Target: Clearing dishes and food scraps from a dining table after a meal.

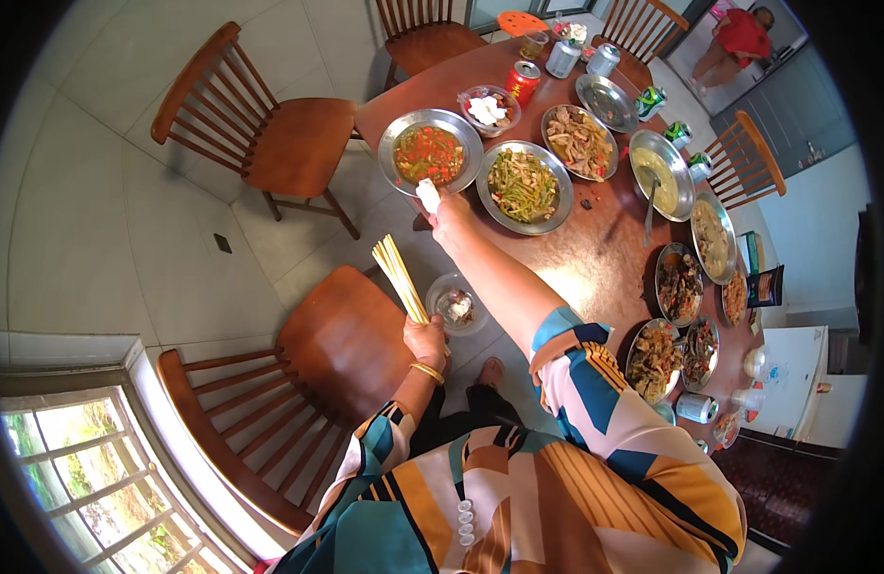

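My left hand (425, 339) is closed round the lower end of a bundle of pale chopsticks (399, 275), above a wooden chair's seat. Stretched over the table's edge, my right hand (449, 218) grips a crumpled white tissue (427, 195). The tissue is by the near rim of a metal plate of chopped red and green food in broth (428, 155). Right of that hand stands a plate of green vegetables with meat (521, 187). Between my arms is a clear plastic bowl (458, 306) with scraps and a white wad inside; what it rests on I cannot tell.
Along the brown table (595, 258) stand several more dishes, a soup bowl (663, 175) with a ladle, a red can (523, 81) and other cans. Wooden chairs (303, 143) surround it. A person in red (743, 36) bends beyond the doorway. A window (98, 478) is at lower left.
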`<action>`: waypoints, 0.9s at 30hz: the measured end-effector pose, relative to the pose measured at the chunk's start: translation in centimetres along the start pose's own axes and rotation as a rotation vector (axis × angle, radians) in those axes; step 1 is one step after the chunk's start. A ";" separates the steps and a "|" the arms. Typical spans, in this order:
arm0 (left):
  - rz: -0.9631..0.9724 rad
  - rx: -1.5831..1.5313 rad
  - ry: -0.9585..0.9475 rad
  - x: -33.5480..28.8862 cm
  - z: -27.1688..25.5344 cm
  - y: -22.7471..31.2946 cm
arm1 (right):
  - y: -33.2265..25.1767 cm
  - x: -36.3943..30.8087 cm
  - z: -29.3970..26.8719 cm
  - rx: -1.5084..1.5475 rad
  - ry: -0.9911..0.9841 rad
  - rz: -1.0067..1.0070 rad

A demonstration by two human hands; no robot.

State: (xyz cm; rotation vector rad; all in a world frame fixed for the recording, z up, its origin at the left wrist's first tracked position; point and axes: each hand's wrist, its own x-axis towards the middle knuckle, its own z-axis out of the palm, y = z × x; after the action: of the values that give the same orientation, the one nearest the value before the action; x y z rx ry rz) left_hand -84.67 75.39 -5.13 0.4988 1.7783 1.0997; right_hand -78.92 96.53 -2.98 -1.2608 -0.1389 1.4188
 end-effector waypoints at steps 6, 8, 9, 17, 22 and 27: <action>-0.038 -0.108 -0.038 0.6 0.1 -1.3 | -2.8 -2.2 2.3 0.069 0.056 0.040; -0.037 -0.136 -0.050 0.5 -0.4 -1.2 | -4.0 -4.2 3.6 0.142 -0.002 0.064; -0.027 -0.110 -0.069 0.4 -0.1 -1.1 | -4.0 -2.7 3.1 0.129 -0.018 0.065; 0.018 -0.040 -0.099 -0.3 0.6 0.2 | -5.8 -5.9 -4.6 0.055 -0.023 0.165; -0.015 -0.045 -0.125 -0.4 1.0 -0.1 | -12.2 -9.9 -19.0 0.221 0.048 -0.082; 0.024 -0.086 -0.134 -1.2 1.2 -0.3 | -14.2 -1.1 -26.7 -0.483 0.750 -0.826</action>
State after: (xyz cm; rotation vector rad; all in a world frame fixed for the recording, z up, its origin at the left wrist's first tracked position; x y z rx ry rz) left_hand -83.01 74.90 -4.95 0.5297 1.6059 1.1279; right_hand -50.76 85.46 -3.42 -1.7662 -0.4419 0.1606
